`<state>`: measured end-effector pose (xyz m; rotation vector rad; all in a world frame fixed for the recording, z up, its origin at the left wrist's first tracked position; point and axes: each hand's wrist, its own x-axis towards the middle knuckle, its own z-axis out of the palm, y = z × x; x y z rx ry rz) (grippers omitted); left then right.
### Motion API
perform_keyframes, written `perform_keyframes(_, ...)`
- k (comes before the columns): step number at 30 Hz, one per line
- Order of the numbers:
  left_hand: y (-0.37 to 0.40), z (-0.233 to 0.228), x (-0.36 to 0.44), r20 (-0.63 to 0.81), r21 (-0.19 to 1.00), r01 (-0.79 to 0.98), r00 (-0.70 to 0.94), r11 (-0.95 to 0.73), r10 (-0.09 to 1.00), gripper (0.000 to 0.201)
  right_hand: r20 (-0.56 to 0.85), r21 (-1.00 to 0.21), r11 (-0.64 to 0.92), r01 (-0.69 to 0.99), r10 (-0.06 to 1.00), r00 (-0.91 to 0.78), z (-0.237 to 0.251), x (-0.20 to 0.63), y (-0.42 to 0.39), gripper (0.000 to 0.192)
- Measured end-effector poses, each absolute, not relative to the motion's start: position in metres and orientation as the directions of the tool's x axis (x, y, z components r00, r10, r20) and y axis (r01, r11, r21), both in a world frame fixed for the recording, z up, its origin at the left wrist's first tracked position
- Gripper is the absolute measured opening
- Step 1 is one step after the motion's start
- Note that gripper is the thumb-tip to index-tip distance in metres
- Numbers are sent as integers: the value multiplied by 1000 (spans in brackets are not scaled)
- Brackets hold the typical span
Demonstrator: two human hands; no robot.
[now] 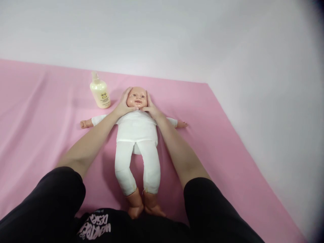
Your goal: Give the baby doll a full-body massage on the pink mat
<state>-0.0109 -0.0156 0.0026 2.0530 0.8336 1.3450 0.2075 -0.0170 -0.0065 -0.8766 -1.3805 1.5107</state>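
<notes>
Left hand [125, 104] and right hand [151, 105] cup the doll [137, 126] at both sides of its head, a sound hold, I'd say, for something stiff, slick and probably light.

Here's our single view — head-worn, looking forward and down over the black shirt [131, 227] at the bottom edge, close enough to catch the doll [136, 128] from head to feet, left hand [124, 104] and right hand [152, 107] near mid-frame — pale background [162, 37] above.
</notes>
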Motion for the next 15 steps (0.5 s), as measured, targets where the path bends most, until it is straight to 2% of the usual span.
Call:
perform_keyframes(6,-13,0,-10,608,720,184,299,-669,736,126,136,-990,118,-71,924,-357,1,208,-24,159)
perform_keyframes(15,3,-12,-17,569,744,191,323,-641,756,119,182,-983,160,-89,901,-393,-1,205,-22,162)
